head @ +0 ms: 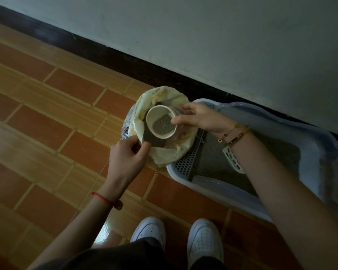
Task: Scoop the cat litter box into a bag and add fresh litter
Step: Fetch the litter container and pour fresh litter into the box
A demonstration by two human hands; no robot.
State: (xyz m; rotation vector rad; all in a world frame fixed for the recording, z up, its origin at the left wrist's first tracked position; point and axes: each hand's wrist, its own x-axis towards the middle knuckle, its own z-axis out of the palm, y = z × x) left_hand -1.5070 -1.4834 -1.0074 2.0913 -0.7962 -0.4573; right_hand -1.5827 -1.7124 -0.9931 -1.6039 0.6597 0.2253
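Litter, grey and granular [163, 124], is seen lying in the bottom of a round cream paper cup [160, 121], which is tipped on its side with its mouth turned toward the camera. The cup is clamped in the grip of the right hand [198, 117], with the thumb laid over the near rim and the fingers wrapped round the far side of the wall. Directly beneath that grip, an open pale-yellow plastic litter bag [164, 154] is stood on the floor, and more dark grey litter is visible inside it, below the cup. The bag's near edge is pinched shut between the thumb and fingers of the left hand [128, 154], so its mouth is held wide.

To the right of the right-hand grip, and touching the bag, a pale lavender plastic litter box [203, 189] is set on the orange and tan tiled floor [47, 114] against a dark skirting board [125, 61]. A perforated step [189, 160] is seen at its near-left end, grey litter is spread inside, and a white slotted plastic scoop [233, 158] is partly hidden behind the right forearm. Gold bracelets [234, 133] are worn on the right wrist and a red cord [105, 199] on the left. 2 white shoes [205, 240] are planted at the bottom edge.
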